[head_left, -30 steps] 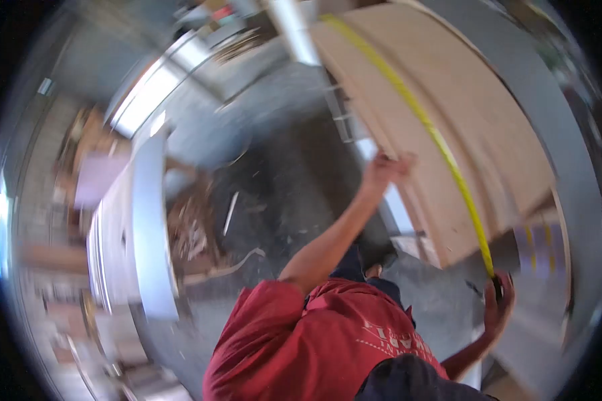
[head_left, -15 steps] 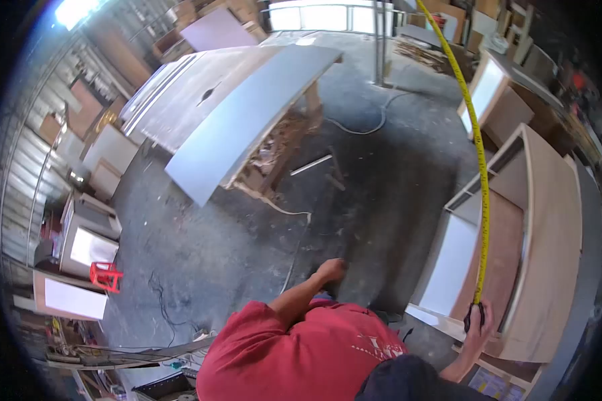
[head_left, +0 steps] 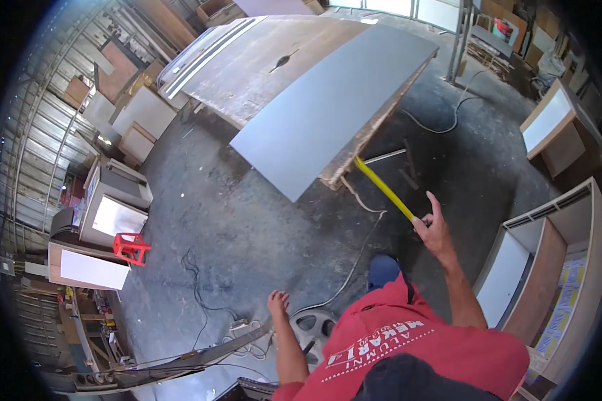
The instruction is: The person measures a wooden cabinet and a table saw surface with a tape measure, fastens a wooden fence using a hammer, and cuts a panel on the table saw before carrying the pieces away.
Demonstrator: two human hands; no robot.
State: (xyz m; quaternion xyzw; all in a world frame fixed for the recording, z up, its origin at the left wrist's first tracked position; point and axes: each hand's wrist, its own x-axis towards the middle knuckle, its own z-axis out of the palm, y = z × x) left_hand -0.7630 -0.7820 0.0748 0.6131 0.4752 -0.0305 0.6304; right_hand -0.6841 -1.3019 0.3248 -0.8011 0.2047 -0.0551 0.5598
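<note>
A person's right hand [head_left: 436, 235] grips a tape measure [head_left: 385, 190], its flat yellow blade drawn out ahead and leftward.
From the grip, the strip slants toward a smooth gray panel [head_left: 341, 107] on a scuffed wooden worktable [head_left: 231, 80]; the empty left hand [head_left: 278, 303], fingers loosely curled, hangs farther left; a boxy wooden cabinet [head_left: 540, 287] stands right.

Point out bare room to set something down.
Free: the grey panel; concrete floor between it, the red stool and black cable. Crowded: by the left hand, with a spoked wheel and power strip, and right of the panel, where the right hand holds a tape measure.
</note>
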